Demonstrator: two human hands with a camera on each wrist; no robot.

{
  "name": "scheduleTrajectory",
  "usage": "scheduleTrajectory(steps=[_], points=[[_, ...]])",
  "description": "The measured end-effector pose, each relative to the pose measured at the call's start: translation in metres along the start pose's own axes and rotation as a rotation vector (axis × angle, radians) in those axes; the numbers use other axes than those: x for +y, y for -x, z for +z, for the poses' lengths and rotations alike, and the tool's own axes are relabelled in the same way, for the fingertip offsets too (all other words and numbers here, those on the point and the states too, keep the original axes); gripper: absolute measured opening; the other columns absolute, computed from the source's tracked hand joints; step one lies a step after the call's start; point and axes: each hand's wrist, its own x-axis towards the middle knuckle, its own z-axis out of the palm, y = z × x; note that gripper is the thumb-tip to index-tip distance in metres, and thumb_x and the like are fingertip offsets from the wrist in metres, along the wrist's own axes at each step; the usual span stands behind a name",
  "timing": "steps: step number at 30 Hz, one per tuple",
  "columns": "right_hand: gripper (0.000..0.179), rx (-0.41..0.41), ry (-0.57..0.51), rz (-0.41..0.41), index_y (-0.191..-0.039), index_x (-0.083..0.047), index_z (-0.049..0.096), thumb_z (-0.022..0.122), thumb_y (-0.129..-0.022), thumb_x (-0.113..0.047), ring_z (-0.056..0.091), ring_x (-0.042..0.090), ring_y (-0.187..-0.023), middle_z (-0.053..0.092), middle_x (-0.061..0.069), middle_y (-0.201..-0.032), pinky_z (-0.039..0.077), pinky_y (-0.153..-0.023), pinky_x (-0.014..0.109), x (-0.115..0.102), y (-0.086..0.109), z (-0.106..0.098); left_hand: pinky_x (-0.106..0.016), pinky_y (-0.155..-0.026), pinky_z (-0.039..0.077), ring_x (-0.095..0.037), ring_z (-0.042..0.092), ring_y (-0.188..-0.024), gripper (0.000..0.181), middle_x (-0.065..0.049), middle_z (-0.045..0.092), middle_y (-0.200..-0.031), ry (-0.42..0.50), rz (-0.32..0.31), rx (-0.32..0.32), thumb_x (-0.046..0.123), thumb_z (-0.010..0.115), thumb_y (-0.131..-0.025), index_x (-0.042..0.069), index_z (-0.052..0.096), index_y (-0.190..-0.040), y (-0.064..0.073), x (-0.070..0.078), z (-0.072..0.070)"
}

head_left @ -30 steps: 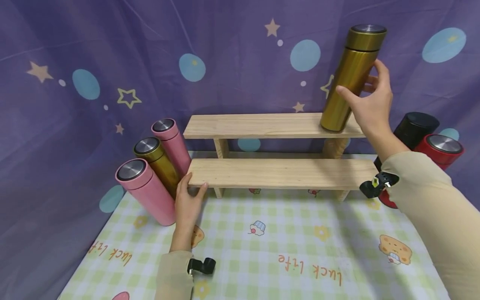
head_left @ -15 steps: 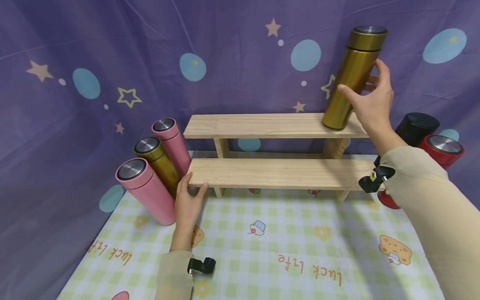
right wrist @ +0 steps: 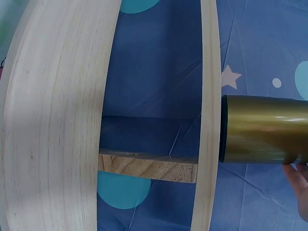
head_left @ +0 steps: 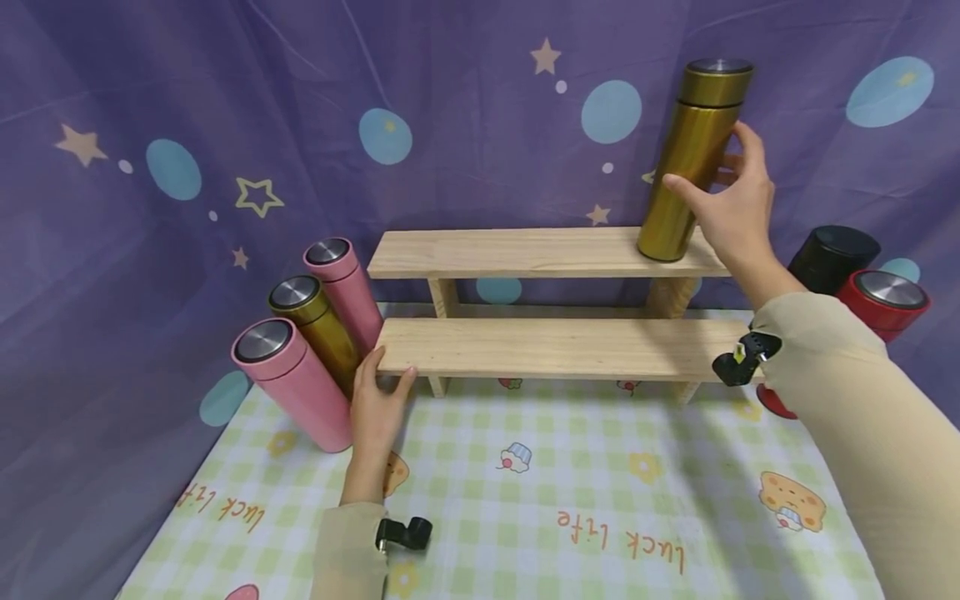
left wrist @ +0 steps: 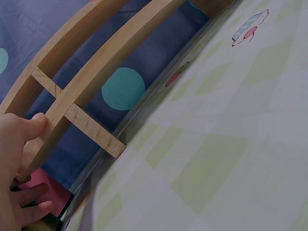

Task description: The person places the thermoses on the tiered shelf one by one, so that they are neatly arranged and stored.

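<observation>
My right hand (head_left: 738,208) grips a gold thermos flask (head_left: 690,154) around its lower body, thumb at the front and fingers behind. The flask's base is right at the top board of a two-tier wooden shelf (head_left: 510,250), toward its right end; the right wrist view shows the base (right wrist: 260,130) close against that board. At the shelf's lower left corner, my left hand (head_left: 377,412) holds the end of the lower board (head_left: 555,346). In the left wrist view its thumb (left wrist: 34,126) lies on the board's front edge, with the other fingers beyond the end.
Left of the shelf stand two pink flasks, one near (head_left: 296,387) and one far (head_left: 347,287), with another gold flask (head_left: 322,329) between them. On the right are a black flask (head_left: 836,254) and a red one (head_left: 885,300), partly behind my sleeve. A purple curtain hangs behind the checked tablecloth (head_left: 585,483).
The gold flask in my right hand has shifted a little right, then back left, and now leans slightly less. My left hand has stayed at the shelf corner.
</observation>
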Motion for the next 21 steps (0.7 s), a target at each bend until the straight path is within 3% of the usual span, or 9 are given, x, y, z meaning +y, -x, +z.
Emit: scheduleTrajectory(steps=[15,21], points=[[0.087,0.050,0.010,-0.075,-0.153,-0.029,0.030,0.080,-0.083,-0.038,0.055,0.017,-0.113,0.054,0.010,-0.137,0.040,-0.097,0.021,0.0065,0.0041,0.0015,-0.054,-0.109,0.032,-0.033,0.037,-0.139,0.070,-0.008,0.035,-0.155,-0.007,-0.005,0.003,0.044,0.068,-0.093,0.015,0.040,-0.151,0.0029,0.0020,0.0011],[0.087,0.013,-0.010,-0.060,-0.154,-0.028,0.027,0.078,-0.085,-0.037,0.054,0.019,-0.120,0.050,0.009,-0.141,0.041,-0.101,0.024,0.0081,0.0057,0.0018,-0.054,-0.109,0.032,-0.033,0.037,-0.139,0.070,-0.008,0.035,-0.155,-0.001,0.008,0.015,0.044,0.068,-0.093,0.015,0.041,-0.151,0.0029,0.0020,0.0009]])
